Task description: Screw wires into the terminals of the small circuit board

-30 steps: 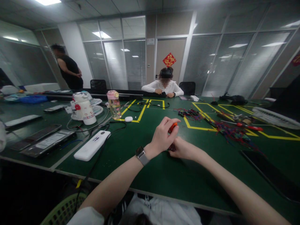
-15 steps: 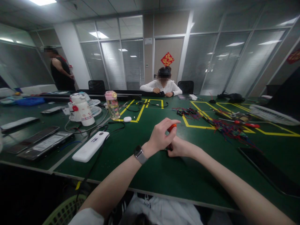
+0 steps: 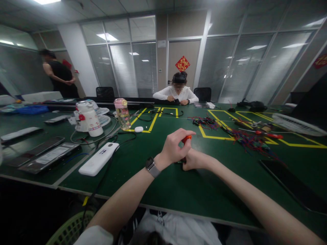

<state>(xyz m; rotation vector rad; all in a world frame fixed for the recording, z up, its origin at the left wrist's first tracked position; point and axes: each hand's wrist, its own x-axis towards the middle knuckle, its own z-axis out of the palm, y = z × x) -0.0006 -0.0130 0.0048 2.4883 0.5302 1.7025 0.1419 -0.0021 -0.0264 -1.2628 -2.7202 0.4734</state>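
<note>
My left hand (image 3: 175, 146), with a grey-banded watch on its wrist, is closed round the orange handle of what looks like a screwdriver (image 3: 187, 138). Its lower part is hidden by my hands. Just below and to the right, my right hand (image 3: 192, 160) is closed in a pinch low over the green tabletop (image 3: 163, 190). A sliver of a small circuit board (image 3: 180, 162) seems to show at its fingertips; most of that piece is covered. Both hands are close together, the left one above the right.
A wire bundle (image 3: 249, 139), a red-handled screwdriver (image 3: 270, 134) and a black slab (image 3: 293, 183) lie to the right. At left are a white power bank (image 3: 99, 160), a white bottle (image 3: 90, 119) and a pink-lidded bottle (image 3: 123, 115). A co-worker (image 3: 176, 95) sits opposite.
My hands keep their hold, and my left hand has shifted very slightly to the left. The standing person at the far left has turned and moved a little left.
</note>
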